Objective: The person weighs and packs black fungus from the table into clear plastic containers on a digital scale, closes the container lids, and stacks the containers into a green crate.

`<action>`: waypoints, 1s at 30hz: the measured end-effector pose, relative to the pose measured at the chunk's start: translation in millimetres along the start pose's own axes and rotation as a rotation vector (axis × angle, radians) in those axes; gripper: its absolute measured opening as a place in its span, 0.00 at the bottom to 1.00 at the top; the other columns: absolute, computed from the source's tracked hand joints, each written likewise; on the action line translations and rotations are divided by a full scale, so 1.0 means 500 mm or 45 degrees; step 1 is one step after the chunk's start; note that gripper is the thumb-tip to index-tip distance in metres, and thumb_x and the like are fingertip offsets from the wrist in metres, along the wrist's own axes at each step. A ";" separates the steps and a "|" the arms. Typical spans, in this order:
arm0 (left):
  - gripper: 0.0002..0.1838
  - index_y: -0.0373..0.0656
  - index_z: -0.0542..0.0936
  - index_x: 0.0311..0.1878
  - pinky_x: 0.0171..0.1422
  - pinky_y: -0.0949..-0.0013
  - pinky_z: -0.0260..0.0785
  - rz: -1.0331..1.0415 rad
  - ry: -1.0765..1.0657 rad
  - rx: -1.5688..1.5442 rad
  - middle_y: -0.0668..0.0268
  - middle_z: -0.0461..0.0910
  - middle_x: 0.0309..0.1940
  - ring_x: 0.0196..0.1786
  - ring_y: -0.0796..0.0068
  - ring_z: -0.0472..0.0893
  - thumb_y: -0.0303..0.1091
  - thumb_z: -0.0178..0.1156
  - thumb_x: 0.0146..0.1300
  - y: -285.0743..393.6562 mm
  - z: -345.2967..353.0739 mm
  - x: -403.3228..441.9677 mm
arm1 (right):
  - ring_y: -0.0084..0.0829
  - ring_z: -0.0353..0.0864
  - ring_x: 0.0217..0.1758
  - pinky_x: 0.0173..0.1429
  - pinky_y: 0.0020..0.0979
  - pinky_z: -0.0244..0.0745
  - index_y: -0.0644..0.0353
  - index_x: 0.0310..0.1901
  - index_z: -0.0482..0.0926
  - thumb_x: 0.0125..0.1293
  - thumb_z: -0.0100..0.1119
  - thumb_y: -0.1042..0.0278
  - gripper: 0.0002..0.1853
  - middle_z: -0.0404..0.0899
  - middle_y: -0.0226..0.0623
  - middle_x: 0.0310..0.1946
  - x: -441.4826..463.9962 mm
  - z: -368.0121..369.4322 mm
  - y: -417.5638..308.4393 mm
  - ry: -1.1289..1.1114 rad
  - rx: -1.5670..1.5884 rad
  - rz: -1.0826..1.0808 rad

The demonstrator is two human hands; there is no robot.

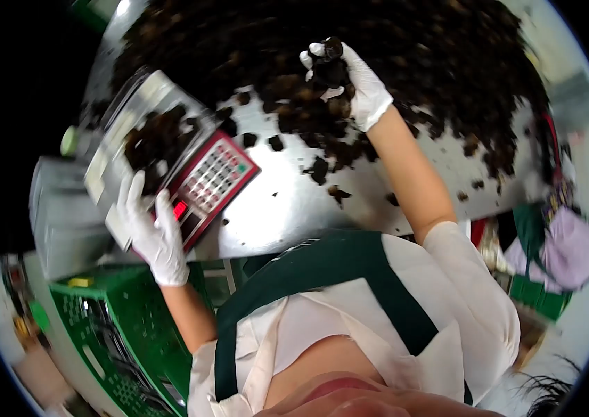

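My left hand (150,233), in a white glove, is at the near left side of a red-framed digital scale (216,172). Its fingers are spread, with the tips at the edge of a clear plastic tray or bag (117,149) on the scale. Dark brown pieces (155,142) lie inside that. My right hand (360,87), also gloved, is raised over the pile's near edge, fingers curled round several dark, dried mushroom-like pieces (329,69). Their exact kind cannot be made out. Beyond it spreads a large pile of the same pieces (239,48).
The metal table (266,215) has loose dark pieces scattered on it. Green plastic crates (124,333) stand below at the left, beside a translucent bin (65,208). Another person in a lilac cap (569,247) is at the right.
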State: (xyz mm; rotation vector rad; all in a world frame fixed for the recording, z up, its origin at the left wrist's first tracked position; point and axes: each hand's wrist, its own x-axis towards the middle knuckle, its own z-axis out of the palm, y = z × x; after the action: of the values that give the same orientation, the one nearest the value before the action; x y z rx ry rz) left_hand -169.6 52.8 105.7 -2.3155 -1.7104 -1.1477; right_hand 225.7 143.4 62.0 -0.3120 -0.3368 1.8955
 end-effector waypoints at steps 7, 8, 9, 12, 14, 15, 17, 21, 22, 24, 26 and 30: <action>0.42 0.35 0.63 0.77 0.79 0.60 0.63 -0.344 0.021 -0.370 0.49 0.70 0.72 0.72 0.57 0.72 0.25 0.72 0.61 0.023 -0.021 0.046 | 0.21 0.85 0.41 0.49 0.24 0.79 0.56 0.44 0.89 0.71 0.66 0.53 0.14 0.87 0.27 0.40 0.176 0.295 0.215 -0.111 -1.347 -0.181; 0.46 0.35 0.60 0.79 0.78 0.60 0.64 -0.457 -0.029 -0.575 0.49 0.69 0.73 0.72 0.58 0.72 0.26 0.73 0.60 0.025 -0.020 0.057 | 0.24 0.85 0.42 0.55 0.27 0.80 0.55 0.45 0.89 0.70 0.67 0.51 0.15 0.87 0.28 0.40 0.206 0.292 0.250 -0.288 -1.487 -0.319; 0.51 0.34 0.57 0.80 0.77 0.60 0.67 -0.359 0.069 -0.766 0.49 0.68 0.73 0.72 0.58 0.73 0.27 0.76 0.57 -0.006 0.014 0.046 | 0.28 0.85 0.46 0.58 0.29 0.79 0.54 0.46 0.90 0.68 0.68 0.50 0.16 0.87 0.31 0.42 0.232 0.288 0.278 -0.488 -1.808 -0.491; 0.54 0.33 0.59 0.79 0.77 0.58 0.66 -0.266 -0.014 -0.356 0.46 0.68 0.73 0.74 0.54 0.71 0.38 0.79 0.55 -0.015 0.018 0.057 | 0.43 0.81 0.61 0.70 0.41 0.73 0.48 0.60 0.84 0.71 0.59 0.38 0.26 0.83 0.39 0.57 0.251 0.271 0.343 -0.800 -2.786 -0.830; 0.53 0.33 0.59 0.79 0.78 0.57 0.64 -0.244 -0.059 -0.296 0.45 0.67 0.74 0.75 0.50 0.70 0.42 0.79 0.56 -0.033 0.021 0.054 | 0.44 0.79 0.64 0.71 0.44 0.72 0.47 0.65 0.79 0.73 0.54 0.36 0.29 0.81 0.39 0.60 0.242 0.269 0.347 -0.748 -2.970 -1.122; 0.52 0.35 0.58 0.80 0.80 0.58 0.62 -0.206 -0.073 -0.230 0.47 0.67 0.75 0.76 0.53 0.69 0.38 0.77 0.57 -0.031 0.021 0.052 | 0.45 0.79 0.65 0.71 0.44 0.73 0.47 0.65 0.79 0.74 0.53 0.37 0.28 0.81 0.39 0.60 0.243 0.290 0.330 -0.814 -2.830 -0.923; 0.52 0.37 0.57 0.81 0.81 0.59 0.59 -0.220 -0.117 -0.234 0.48 0.66 0.76 0.78 0.57 0.66 0.33 0.76 0.58 -0.036 0.020 0.047 | 0.47 0.79 0.64 0.69 0.43 0.75 0.47 0.65 0.79 0.77 0.50 0.42 0.25 0.81 0.40 0.61 0.247 0.306 0.299 -0.816 -2.494 -0.683; 0.50 0.35 0.54 0.81 0.85 0.57 0.54 -0.483 -0.017 -0.929 0.50 0.60 0.79 0.81 0.58 0.60 0.22 0.71 0.59 0.003 -0.016 0.067 | 0.40 0.76 0.71 0.73 0.39 0.72 0.48 0.64 0.81 0.76 0.46 0.35 0.30 0.79 0.37 0.67 0.266 0.263 0.247 -0.643 -1.898 -0.369; 0.47 0.37 0.56 0.81 0.85 0.56 0.54 -0.477 0.027 -0.808 0.49 0.61 0.78 0.81 0.55 0.60 0.25 0.69 0.61 -0.019 -0.024 0.071 | 0.37 0.75 0.72 0.73 0.38 0.71 0.48 0.64 0.81 0.77 0.45 0.35 0.30 0.79 0.35 0.67 0.262 0.258 0.238 -0.555 -1.779 -0.196; 0.44 0.40 0.58 0.80 0.84 0.54 0.55 -0.534 0.186 -0.812 0.48 0.62 0.77 0.81 0.54 0.62 0.31 0.68 0.63 -0.034 -0.051 0.079 | 0.32 0.76 0.69 0.74 0.35 0.69 0.49 0.64 0.81 0.78 0.45 0.36 0.29 0.81 0.33 0.64 0.263 0.240 0.230 -0.503 -1.771 -0.154; 0.41 0.42 0.61 0.80 0.83 0.55 0.57 -0.502 0.291 -0.744 0.47 0.64 0.76 0.79 0.54 0.64 0.36 0.67 0.66 -0.056 -0.077 0.088 | 0.29 0.77 0.66 0.72 0.33 0.71 0.52 0.64 0.82 0.80 0.46 0.43 0.26 0.83 0.34 0.62 0.262 0.237 0.227 -0.566 -1.735 -0.241; 0.34 0.42 0.62 0.79 0.79 0.62 0.59 -0.421 0.375 -0.618 0.54 0.69 0.74 0.76 0.64 0.67 0.31 0.62 0.73 -0.085 -0.124 0.098 | 0.24 0.83 0.48 0.52 0.29 0.81 0.56 0.68 0.76 0.75 0.61 0.57 0.24 0.85 0.36 0.51 0.258 0.269 0.214 -0.276 -1.984 -0.102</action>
State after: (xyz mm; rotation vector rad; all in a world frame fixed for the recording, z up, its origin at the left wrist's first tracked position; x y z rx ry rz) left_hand -232.4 81.6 163.0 -1.9647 -1.9063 -2.0481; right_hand 39.7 218.4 138.9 -1.0602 -1.9056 1.2109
